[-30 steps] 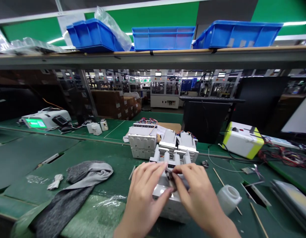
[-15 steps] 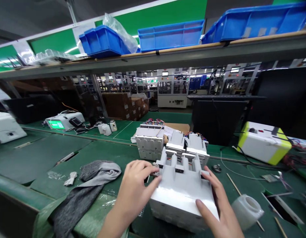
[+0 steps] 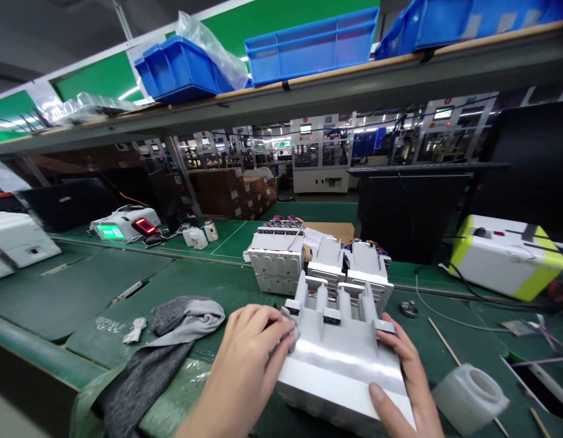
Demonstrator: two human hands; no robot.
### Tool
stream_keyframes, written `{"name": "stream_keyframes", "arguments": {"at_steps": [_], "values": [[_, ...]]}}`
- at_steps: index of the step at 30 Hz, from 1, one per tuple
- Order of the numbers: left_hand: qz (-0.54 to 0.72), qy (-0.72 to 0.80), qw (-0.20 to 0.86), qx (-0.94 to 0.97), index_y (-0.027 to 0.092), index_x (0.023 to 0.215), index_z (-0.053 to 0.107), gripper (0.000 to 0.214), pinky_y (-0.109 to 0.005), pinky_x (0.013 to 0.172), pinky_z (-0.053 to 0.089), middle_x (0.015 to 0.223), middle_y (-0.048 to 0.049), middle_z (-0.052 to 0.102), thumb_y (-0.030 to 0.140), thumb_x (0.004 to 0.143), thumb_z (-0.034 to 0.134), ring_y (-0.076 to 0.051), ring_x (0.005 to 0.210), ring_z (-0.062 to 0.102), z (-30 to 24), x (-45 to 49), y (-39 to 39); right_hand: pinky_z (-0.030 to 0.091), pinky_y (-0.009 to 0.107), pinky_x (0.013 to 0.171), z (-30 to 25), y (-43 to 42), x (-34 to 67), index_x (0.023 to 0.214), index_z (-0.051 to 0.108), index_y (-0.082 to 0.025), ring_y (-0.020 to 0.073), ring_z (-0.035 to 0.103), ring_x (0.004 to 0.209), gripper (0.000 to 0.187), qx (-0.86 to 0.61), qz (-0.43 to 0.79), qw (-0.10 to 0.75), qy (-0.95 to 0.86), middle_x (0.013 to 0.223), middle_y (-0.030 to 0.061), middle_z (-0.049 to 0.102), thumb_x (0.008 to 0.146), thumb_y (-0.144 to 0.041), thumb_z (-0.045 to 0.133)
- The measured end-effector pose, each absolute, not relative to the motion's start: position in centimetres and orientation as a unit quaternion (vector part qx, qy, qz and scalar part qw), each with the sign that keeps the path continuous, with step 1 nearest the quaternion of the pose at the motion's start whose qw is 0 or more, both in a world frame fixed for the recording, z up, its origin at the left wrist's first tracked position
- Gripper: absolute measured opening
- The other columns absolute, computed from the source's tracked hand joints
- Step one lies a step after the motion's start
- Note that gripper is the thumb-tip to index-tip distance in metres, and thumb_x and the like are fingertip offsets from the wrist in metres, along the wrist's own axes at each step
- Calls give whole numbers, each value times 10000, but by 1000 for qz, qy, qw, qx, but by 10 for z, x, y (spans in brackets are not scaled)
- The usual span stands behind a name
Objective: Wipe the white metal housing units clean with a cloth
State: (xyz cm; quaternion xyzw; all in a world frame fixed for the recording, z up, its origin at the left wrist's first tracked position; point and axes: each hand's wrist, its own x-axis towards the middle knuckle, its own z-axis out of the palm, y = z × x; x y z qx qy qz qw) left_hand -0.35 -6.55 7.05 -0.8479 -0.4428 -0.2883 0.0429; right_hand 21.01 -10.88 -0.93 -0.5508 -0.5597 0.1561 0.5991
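The casing [image 3: 340, 359] is pale grey-white with a glossy sheen, on a dark green worktop [image 3: 48, 286]. The bins [image 3: 308, 52] are bright blue, the cloth [image 3: 139, 371] mottled charcoal and light grey, and the box [image 3: 504, 258] white with lime-yellow ends.

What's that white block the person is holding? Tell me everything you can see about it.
The white casing is a boxy, plastic-looking housing with a smooth, shiny top. Raised ribs stand along its far end, with small dark openings between them. It is held tilted between the left hand, on its left side, and the right hand, on its right edge. Similar white casings stand just beyond it. Whether it touches the bench is hidden.
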Motion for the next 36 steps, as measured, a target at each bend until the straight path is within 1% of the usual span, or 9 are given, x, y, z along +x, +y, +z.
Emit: {"name": "stream_keyframes", "arguments": {"at_steps": [3,8,10,14,18,20,24,30,36], "values": [[-270,-437,39,-857,266,1077,643,181,-367,853,419,1007,-20,630,208,930,556,-213,966,531,74,-4,-69,270,442,1078,-8,-108,209,1219,460,-246,358,300,1393,353,-554,167,604,-549,1508,93,329,906,-409,463],[-273,-474,142,-825,204,1070,655,192,-429,817,384,968,-60,561,239,883,631,-255,929,483,76,0,-71,240,469,1068,-7,-108,207,1186,478,-257,367,297,1382,341,-549,177,617,-535,1501,89,339,890,-426,482],[-266,-475,152,-825,191,1071,658,191,-438,813,376,931,-56,546,238,890,620,-252,903,473,76,3,-70,245,474,1061,-7,-108,206,1180,485,-263,367,300,1378,341,-549,178,620,-532,1498,84,342,886,-435,486],[-249,-483,88,-835,196,1074,657,174,-405,800,380,905,-44,531,228,925,573,-228,879,458,74,6,-67,266,478,1053,-9,-108,208,1162,492,-264,366,315,1372,327,-544,174,623,-535,1494,84,346,884,-436,491],[-227,-467,17,-854,247,1137,623,209,-352,777,375,902,-30,522,230,965,505,-207,871,454,75,-1,-70,293,480,1052,-10,-109,209,1144,504,-248,373,321,1377,310,-548,172,615,-540,1503,97,342,882,-414,496],[-214,-458,12,-863,273,1138,618,217,-342,765,362,896,-24,515,223,965,498,-203,861,449,77,-6,-73,303,473,1046,-11,-110,208,1150,505,-251,373,313,1386,311,-551,171,614,-539,1514,94,335,882,-408,497],[-208,-457,39,-864,301,1090,644,196,-347,758,332,873,-19,494,239,951,522,-202,832,434,81,-9,-70,342,429,1006,-13,-111,206,1143,503,-271,357,296,1408,295,-549,161,612,-546,1529,68,326,886,-417,495],[-205,-473,4,-857,283,1074,645,195,-365,785,325,870,-19,490,243,974,482,-201,843,430,80,-3,-55,381,434,996,-20,-109,214,1112,512,-251,364,378,1362,285,-544,137,607,-563,1507,96,355,876,-410,510],[-207,-435,-11,-876,278,1137,627,265,-360,782,320,829,-12,517,159,957,474,-189,807,434,75,-16,-74,443,422,947,-24,-109,216,1123,518,-239,363,428,1326,293,-546,129,603,-567,1487,110,386,860,-369,529]]}}
